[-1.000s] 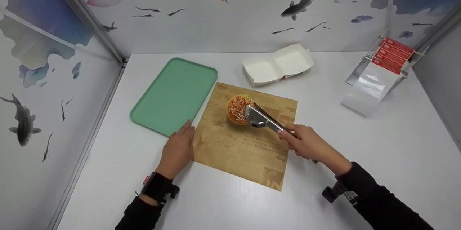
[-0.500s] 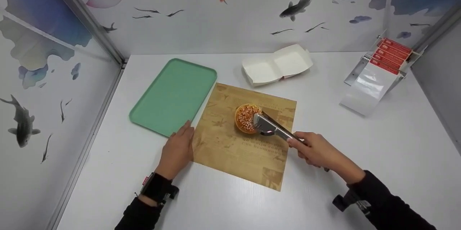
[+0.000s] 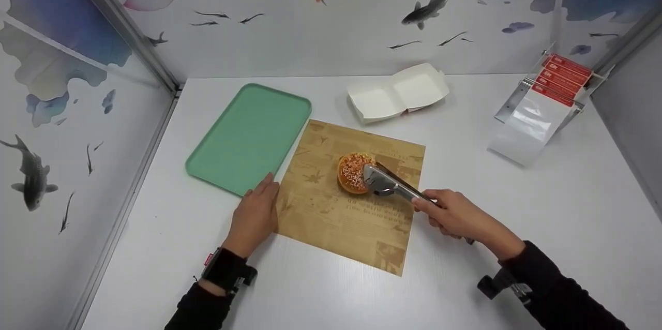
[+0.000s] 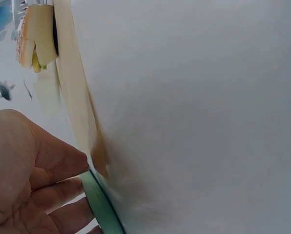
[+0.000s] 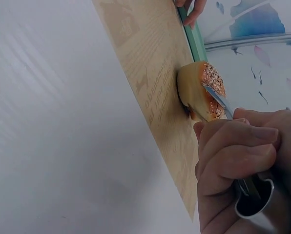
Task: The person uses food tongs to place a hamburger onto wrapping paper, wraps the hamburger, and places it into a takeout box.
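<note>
A sesame-topped burger rests on a brown printed paper sheet in the middle of the table. My right hand grips metal tongs, whose ends lie against the bun's right side. In the right wrist view, one tong end reaches over the bun top, with curled fingers round the handle. My left hand rests between the paper's left edge and the green tray, its fingers extended. The left wrist view has the thumb by the paper edge and fingers at the tray rim.
At the back, a white paper box lies unfolded. A metal stand at the back right holds red-and-clear plastic bags. Printed wall panels border the table at the back and sides.
The tongs and burger have shifted right and toward me, and the burger now sits lower on the paper. My right hand moved with them. The left hand stays in place.
</note>
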